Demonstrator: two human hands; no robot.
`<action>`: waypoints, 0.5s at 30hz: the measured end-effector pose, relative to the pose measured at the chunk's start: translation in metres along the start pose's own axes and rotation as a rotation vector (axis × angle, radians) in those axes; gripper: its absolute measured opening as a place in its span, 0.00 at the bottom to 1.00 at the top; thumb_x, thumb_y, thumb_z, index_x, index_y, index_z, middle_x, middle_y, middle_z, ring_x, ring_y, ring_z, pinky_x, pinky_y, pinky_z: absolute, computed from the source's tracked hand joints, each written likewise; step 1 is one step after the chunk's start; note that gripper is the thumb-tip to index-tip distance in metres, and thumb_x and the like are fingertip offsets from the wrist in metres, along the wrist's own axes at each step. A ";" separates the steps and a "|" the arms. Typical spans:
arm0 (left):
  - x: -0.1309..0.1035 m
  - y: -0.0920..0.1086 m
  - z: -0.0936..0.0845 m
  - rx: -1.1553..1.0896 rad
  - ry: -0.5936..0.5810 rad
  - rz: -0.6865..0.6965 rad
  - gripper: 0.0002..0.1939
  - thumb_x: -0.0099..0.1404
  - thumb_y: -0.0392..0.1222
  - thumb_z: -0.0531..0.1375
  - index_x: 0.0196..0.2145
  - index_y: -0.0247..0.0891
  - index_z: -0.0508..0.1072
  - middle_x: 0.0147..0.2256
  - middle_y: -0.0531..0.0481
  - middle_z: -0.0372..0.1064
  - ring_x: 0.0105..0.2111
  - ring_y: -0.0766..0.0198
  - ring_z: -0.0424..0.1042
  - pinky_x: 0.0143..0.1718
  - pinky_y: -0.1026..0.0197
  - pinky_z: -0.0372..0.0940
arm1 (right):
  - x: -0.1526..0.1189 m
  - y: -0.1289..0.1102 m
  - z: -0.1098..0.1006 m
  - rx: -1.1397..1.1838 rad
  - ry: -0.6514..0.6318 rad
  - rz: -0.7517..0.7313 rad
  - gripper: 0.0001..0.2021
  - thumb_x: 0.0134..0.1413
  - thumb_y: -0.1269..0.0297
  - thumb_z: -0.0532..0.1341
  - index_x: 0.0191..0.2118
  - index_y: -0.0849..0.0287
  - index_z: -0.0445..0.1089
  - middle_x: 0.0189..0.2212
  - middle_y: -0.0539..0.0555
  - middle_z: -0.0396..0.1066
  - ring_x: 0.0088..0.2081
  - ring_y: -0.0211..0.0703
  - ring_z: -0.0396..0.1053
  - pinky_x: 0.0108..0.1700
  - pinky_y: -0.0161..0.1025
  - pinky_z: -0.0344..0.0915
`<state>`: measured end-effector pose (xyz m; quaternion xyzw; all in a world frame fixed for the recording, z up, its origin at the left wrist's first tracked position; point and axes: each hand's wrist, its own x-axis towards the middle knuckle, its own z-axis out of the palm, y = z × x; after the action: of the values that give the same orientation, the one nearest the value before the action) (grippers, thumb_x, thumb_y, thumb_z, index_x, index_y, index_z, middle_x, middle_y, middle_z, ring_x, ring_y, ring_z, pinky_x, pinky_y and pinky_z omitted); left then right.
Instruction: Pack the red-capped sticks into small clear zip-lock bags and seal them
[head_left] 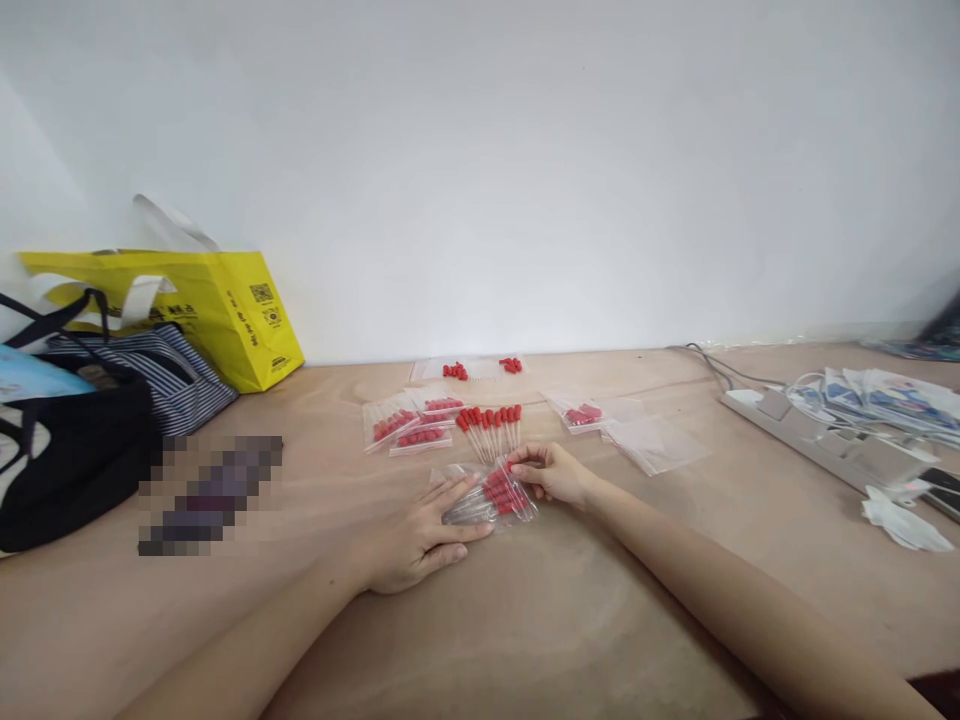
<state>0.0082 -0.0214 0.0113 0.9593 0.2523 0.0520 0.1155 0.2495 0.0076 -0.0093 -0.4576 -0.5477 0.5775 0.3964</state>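
On the tabletop in front of me lies a clear plastic bag (504, 492) with several red-bulbed glass droppers in it. My left hand (420, 535) rests flat on the bag's left part, fingers spread. At its upper right edge, my right hand (553, 474) has thumb and fingers pinched on the plastic. Just beyond the bag, loose droppers (489, 420) lie fanned out, red bulbs pointing away from me. Filled zip bags (420, 435) sit to their left, another small bag (583, 414) to their right, and a flat zip bag (660, 440) beside that one.
More red bulbs (455, 371) lie on plastic by the wall. A yellow shopping bag (255, 320), a striped bag (187, 375) and a black bag (82, 465) stand at left. On the right are a power strip (832, 440), crumpled tissue (904, 522) and packets (892, 395).
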 end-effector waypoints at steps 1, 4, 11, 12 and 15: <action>0.000 0.000 0.000 -0.008 0.011 0.001 0.20 0.66 0.40 0.49 0.54 0.58 0.57 0.62 0.59 0.23 0.59 0.48 0.38 0.56 0.43 0.43 | 0.001 0.000 -0.002 -0.007 -0.035 -0.002 0.13 0.36 0.60 0.65 0.29 0.61 0.67 0.14 0.42 0.62 0.11 0.25 0.54 0.12 0.24 0.49; 0.000 0.000 0.000 -0.039 0.038 0.026 0.20 0.66 0.40 0.50 0.53 0.57 0.58 0.62 0.59 0.26 0.59 0.49 0.40 0.56 0.46 0.46 | 0.000 0.001 -0.006 -0.008 -0.096 -0.023 0.14 0.36 0.60 0.66 0.30 0.61 0.67 0.20 0.45 0.67 0.13 0.25 0.55 0.13 0.25 0.51; 0.001 -0.001 -0.002 -0.036 0.002 0.048 0.19 0.66 0.40 0.50 0.53 0.57 0.58 0.62 0.58 0.30 0.59 0.51 0.41 0.56 0.46 0.46 | -0.002 0.004 -0.003 -0.163 -0.187 -0.225 0.16 0.45 0.61 0.61 0.42 0.56 0.66 0.25 0.46 0.67 0.18 0.27 0.58 0.20 0.26 0.57; 0.001 -0.002 -0.001 -0.042 0.002 0.050 0.19 0.66 0.40 0.50 0.53 0.57 0.58 0.62 0.59 0.31 0.59 0.51 0.41 0.56 0.46 0.47 | -0.002 0.005 -0.004 -0.216 -0.205 -0.252 0.13 0.46 0.60 0.60 0.39 0.57 0.68 0.23 0.46 0.66 0.18 0.28 0.58 0.20 0.27 0.57; 0.001 -0.003 -0.001 -0.068 0.020 0.070 0.19 0.65 0.40 0.50 0.52 0.56 0.60 0.61 0.58 0.33 0.59 0.52 0.43 0.56 0.48 0.48 | 0.001 0.007 -0.006 -0.318 -0.177 -0.293 0.11 0.43 0.60 0.62 0.35 0.59 0.70 0.18 0.45 0.64 0.18 0.29 0.58 0.20 0.27 0.55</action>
<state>0.0080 -0.0183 0.0113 0.9625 0.2176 0.0742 0.1437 0.2557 0.0095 -0.0161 -0.3775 -0.7250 0.4583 0.3491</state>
